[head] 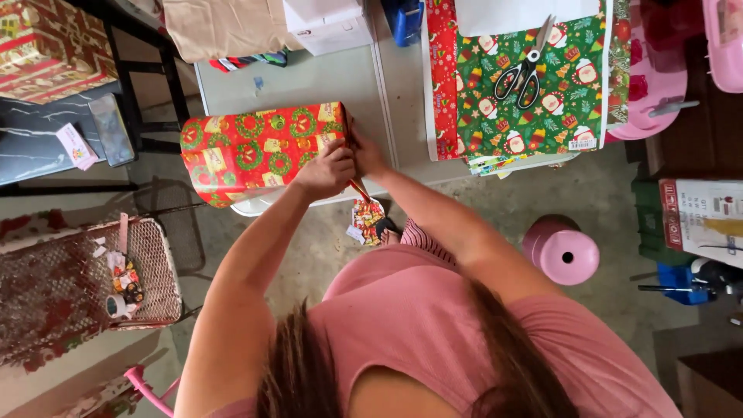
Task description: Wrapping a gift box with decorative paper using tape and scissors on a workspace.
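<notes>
A box wrapped in red gift paper with green wreaths (255, 147) lies at the near edge of a grey table (325, 81). My left hand (326, 169) presses on the box's right end, fingers curled over the folded paper. My right hand (365, 153) sits right beside it, pinching the same end flap. Both hands hold the paper end together. A strip of red paper hangs down below the hands.
Scissors (525, 68) rest on a green patterned wrapping sheet (534, 101) at the right of the table. A pink stool (561, 251) stands on the floor. A wire basket (131, 271) with tape rolls is at left. White boxes (329, 27) sit at the far edge.
</notes>
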